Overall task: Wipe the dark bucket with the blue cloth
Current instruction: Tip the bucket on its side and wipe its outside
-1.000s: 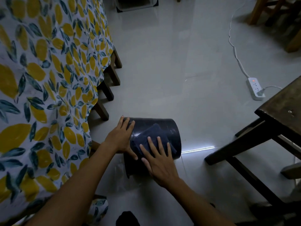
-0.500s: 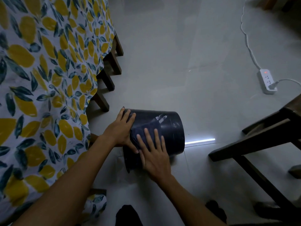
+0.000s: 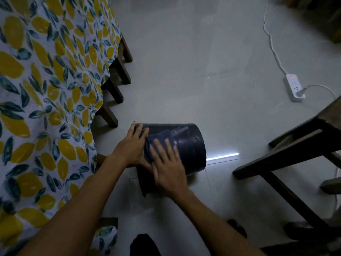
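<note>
The dark bucket point(image 3: 190, 145) lies on its side on the pale floor, its rim toward me and its base pointing right. My left hand point(image 3: 132, 147) rests flat on the bucket's left side near the rim, steadying it. My right hand point(image 3: 168, 168) presses the blue cloth point(image 3: 160, 139) against the bucket's upper wall, fingers spread flat over it. Most of the cloth is hidden under my right hand; a folded part shows beyond the fingertips.
A table draped in a lemon-print cloth point(image 3: 46, 89) fills the left, with dark wooden legs point(image 3: 112, 93) close to the bucket. A wooden bench point(image 3: 295, 148) stands at the right. A white power strip point(image 3: 294, 87) and cord lie on the floor at far right.
My right hand has slid the cloth toward me and to the left along the bucket wall. The left hand stays on the bucket. The camera has tilted slightly.
</note>
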{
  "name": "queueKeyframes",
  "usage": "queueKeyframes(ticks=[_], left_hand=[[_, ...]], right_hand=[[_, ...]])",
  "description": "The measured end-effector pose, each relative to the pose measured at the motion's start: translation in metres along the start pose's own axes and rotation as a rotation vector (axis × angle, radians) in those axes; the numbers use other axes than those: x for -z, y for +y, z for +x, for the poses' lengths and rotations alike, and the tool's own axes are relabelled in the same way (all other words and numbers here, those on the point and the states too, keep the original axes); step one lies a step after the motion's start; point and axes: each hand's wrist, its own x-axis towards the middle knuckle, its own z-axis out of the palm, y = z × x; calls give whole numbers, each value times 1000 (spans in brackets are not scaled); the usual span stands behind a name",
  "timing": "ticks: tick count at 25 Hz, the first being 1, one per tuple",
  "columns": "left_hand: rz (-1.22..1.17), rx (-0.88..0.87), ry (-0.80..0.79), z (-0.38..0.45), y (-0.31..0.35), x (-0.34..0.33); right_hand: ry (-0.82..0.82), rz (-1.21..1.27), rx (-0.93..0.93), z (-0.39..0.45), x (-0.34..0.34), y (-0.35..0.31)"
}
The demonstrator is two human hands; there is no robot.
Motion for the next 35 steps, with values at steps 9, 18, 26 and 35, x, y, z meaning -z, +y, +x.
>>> queueKeyframes(ticks=[9, 18, 26, 35], left_hand=[[-4, 31, 26, -18, 15, 0], [-10, 11, 48, -20, 10, -1], [-48, 28, -18, -14, 8, 2], [-51, 26, 29, -14, 5, -2]], right_hand=[[7, 89, -444, 82, 18, 80], [53, 25, -191, 20, 16, 80], [-41, 103, 63, 45, 8, 32], [176, 49, -428, 12, 8, 80]])
